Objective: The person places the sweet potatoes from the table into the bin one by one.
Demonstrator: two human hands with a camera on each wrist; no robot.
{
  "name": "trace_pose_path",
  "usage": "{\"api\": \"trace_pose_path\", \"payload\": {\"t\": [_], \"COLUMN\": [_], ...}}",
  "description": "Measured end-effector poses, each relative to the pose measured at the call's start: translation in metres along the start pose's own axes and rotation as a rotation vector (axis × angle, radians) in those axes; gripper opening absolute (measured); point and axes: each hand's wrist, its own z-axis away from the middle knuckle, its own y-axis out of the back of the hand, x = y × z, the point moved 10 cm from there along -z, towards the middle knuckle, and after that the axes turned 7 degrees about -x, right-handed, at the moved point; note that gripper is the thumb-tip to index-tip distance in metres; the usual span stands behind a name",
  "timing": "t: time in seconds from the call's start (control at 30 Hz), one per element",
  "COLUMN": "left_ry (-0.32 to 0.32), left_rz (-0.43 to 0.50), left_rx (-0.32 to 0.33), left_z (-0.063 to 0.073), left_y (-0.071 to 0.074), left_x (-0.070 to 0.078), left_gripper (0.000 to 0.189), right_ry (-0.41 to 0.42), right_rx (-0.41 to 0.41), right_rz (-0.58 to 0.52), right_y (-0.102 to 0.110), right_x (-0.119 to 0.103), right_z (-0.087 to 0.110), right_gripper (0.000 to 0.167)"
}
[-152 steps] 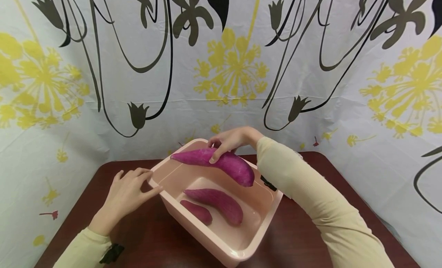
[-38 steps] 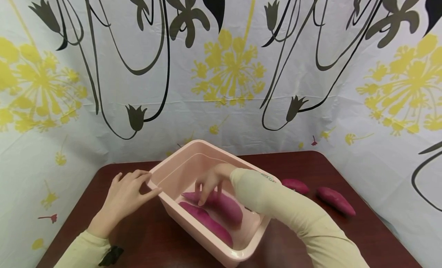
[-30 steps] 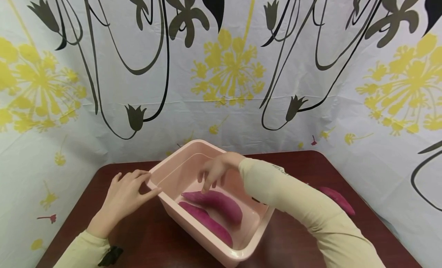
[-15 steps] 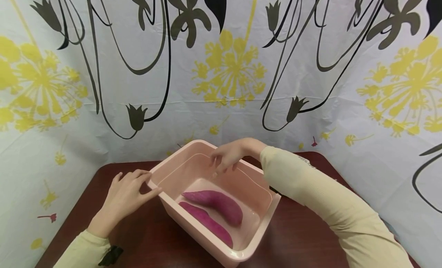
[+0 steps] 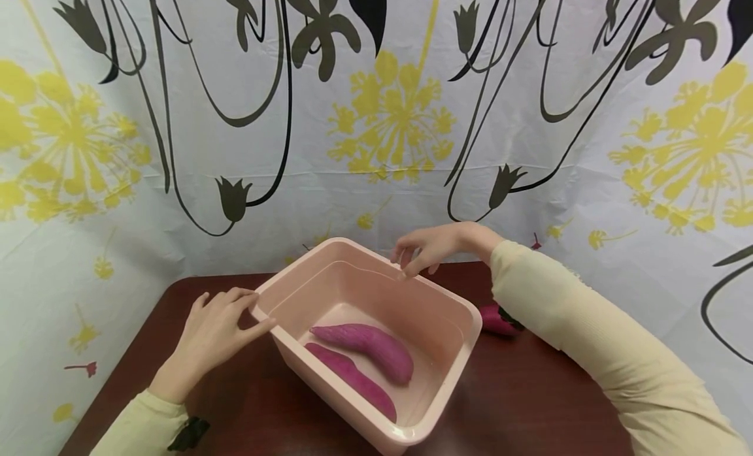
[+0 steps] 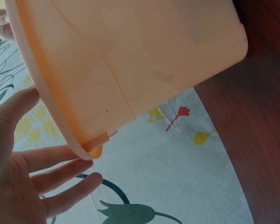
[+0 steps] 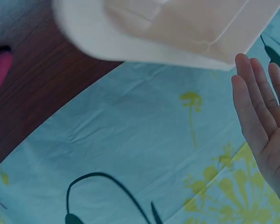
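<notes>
Inside a pink plastic basin (image 5: pixel 347 404) lie two purple sweet potatoes: a curved one (image 5: pixel 370 345) in the middle and another (image 5: pixel 355 381) along the near wall. At the basin's left corner my left hand (image 5: pixel 214 328) touches the rim, thumb on one side and fingers on the other. The left wrist view shows those fingers (image 6: pixel 67 179) long and spread, the index passing by the rim's corner. My right hand (image 5: pixel 435 247) is at the far rim with its fingers loosely bent and holding nothing. In the right wrist view that hand (image 7: pixel 266 116) is beside the rim.
A further sweet potato (image 5: pixel 497 320) lies on the dark red table (image 5: pixel 541 390) right of the basin, partly hidden by my right wrist. Behind the table hangs a white cloth (image 5: pixel 329 201) with yellow and dark flowers.
Earlier my right hand held a sweet potato above the basin, then touched the curved one inside. Since then it has risen, empty, and moved right to the far rim. My left hand stays put.
</notes>
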Motion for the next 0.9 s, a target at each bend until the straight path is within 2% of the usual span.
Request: {"api": "trace_pose_path", "payload": {"t": [0.33, 0.6, 0.9], "left_ry": [-0.001, -0.009, -0.01], "left_rz": [-0.008, -0.001, 0.0], "left_rx": [0.005, 0.008, 0.008], "left_z": [0.001, 0.0, 0.0], "left_y": [0.0, 0.0, 0.0], "left_x": [0.0, 0.0, 0.0], "left_gripper": [0.056, 0.056, 0.056], "right_ry": [-0.03, -0.061, -0.058], "right_rx": [0.062, 0.086, 0.135], "right_rz": [-0.023, -0.096, -0.158], "right_y": [0.013, 0.017, 0.019], "right_x": [0.033, 0.067, 0.097], "right_z": [0.02, 0.032, 0.043], "right_gripper": [0.047, 0.054, 0.05]}}
